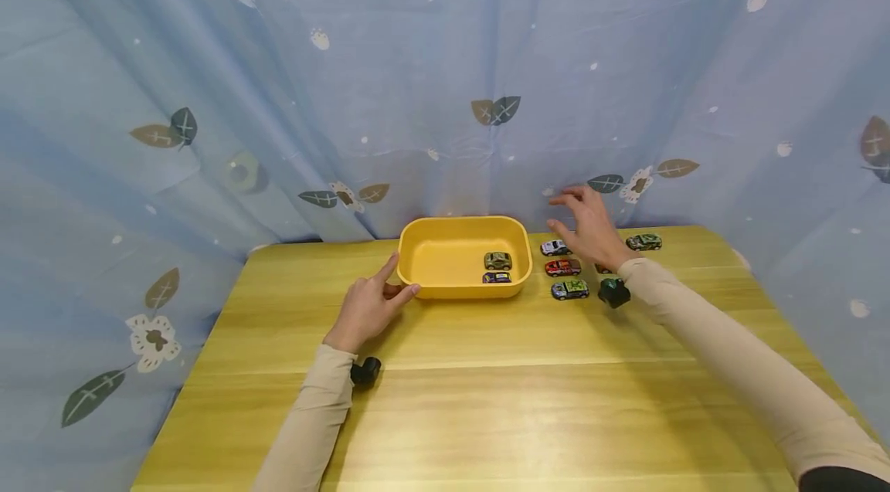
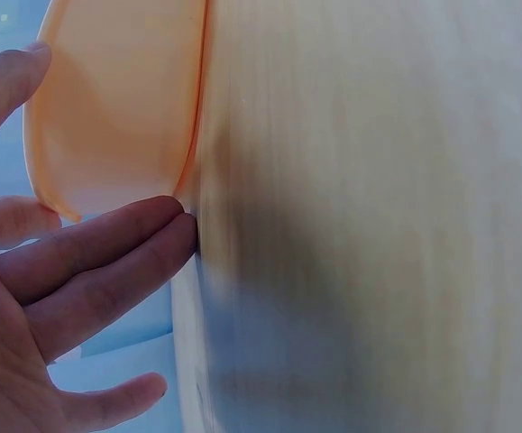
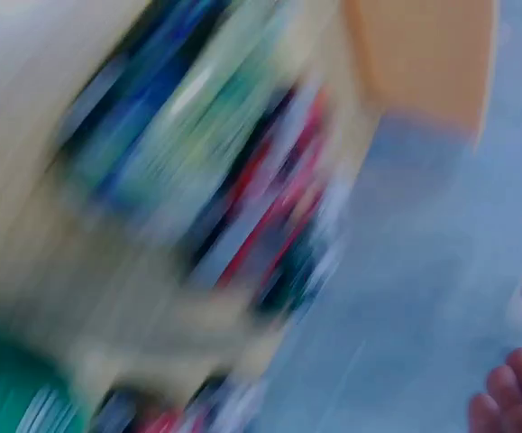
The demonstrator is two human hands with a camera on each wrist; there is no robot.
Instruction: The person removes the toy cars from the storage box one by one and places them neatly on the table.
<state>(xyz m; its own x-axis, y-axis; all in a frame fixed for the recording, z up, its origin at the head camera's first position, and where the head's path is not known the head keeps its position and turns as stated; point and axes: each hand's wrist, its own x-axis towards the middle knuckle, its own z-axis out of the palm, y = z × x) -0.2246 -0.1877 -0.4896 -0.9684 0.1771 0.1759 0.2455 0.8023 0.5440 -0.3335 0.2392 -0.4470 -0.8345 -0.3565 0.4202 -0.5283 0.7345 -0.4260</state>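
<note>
A yellow plastic bin stands at the back of the table with two toy cars inside: a camouflage car and a dark blue car. My left hand rests on its left end, fingers mostly straight against the wall and rim; the left wrist view shows these fingertips at the bin's end. To the right, my right hand hovers over the toy cars with spread fingers and nothing in them. Near it are a white car, a red car and a green-and-blue car.
A camouflage car sits farther right, and another car is partly hidden by my right forearm. A blue patterned curtain hangs right behind the table's back edge. The wooden table extends toward me.
</note>
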